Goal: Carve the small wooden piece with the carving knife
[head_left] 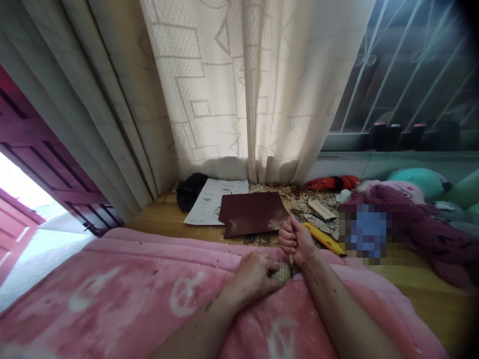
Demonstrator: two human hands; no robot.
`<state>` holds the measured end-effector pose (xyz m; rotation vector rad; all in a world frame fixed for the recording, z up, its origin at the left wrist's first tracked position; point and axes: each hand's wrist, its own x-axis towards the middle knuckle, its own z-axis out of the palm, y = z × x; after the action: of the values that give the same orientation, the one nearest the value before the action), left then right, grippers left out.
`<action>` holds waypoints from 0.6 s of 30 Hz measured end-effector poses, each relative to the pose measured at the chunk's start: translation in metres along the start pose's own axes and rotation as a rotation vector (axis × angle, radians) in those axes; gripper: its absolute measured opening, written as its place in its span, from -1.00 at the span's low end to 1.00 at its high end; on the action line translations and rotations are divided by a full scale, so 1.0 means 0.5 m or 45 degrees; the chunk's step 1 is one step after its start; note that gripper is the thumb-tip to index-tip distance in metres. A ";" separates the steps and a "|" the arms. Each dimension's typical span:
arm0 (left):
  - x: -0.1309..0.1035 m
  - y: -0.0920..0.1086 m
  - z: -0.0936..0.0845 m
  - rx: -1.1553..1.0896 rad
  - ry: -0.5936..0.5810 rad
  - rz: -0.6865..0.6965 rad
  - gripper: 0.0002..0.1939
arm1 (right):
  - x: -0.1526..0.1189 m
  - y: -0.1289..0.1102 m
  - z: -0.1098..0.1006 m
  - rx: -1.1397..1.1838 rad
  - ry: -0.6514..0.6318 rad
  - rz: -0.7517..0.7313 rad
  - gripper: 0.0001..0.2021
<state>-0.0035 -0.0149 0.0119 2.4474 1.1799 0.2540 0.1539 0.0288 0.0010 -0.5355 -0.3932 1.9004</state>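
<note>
My left hand (pixel 256 273) is closed around a small pale, yellowish piece (pixel 281 273) with a scored, cross-hatched surface, low over the pink blanket (pixel 142 289). Wrapped in a fist, my right hand (pixel 297 242) grips a carving tool (pixel 291 260) upright. Its pale handle shows below the fist, and its thin dark metal tip points down at the right end of the piece. Whether the tip touches the piece I cannot tell. My left fingers cover part of the piece.
Beyond the blanket, a wooden table (pixel 149 219) bears a brown board (pixel 254 214), a white printed sheet (pixel 202 204), a black bag (pixel 190 191), wood shavings (pixel 295 197), a pale block (pixel 321 210) and a yellow-handled cutter (pixel 325 238). Plush toys (pixel 430 229) lie at the right.
</note>
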 end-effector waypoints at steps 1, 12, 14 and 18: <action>0.000 0.000 0.000 0.001 -0.003 -0.003 -0.88 | -0.001 -0.002 0.000 0.008 0.023 -0.042 -0.58; 0.001 -0.004 0.002 -0.168 0.105 0.002 -0.84 | -0.014 -0.017 0.007 0.011 0.067 -0.272 -0.59; 0.003 -0.006 0.005 -0.189 0.117 -0.011 -0.87 | -0.016 -0.023 0.006 0.046 0.066 -0.302 -0.60; 0.008 -0.013 0.011 -0.259 0.124 -0.038 -0.83 | -0.018 -0.022 0.007 0.073 0.060 -0.311 -0.61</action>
<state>-0.0039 -0.0098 0.0039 2.2615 1.1688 0.4658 0.1632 0.0245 0.0112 -0.4710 -0.3555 1.6559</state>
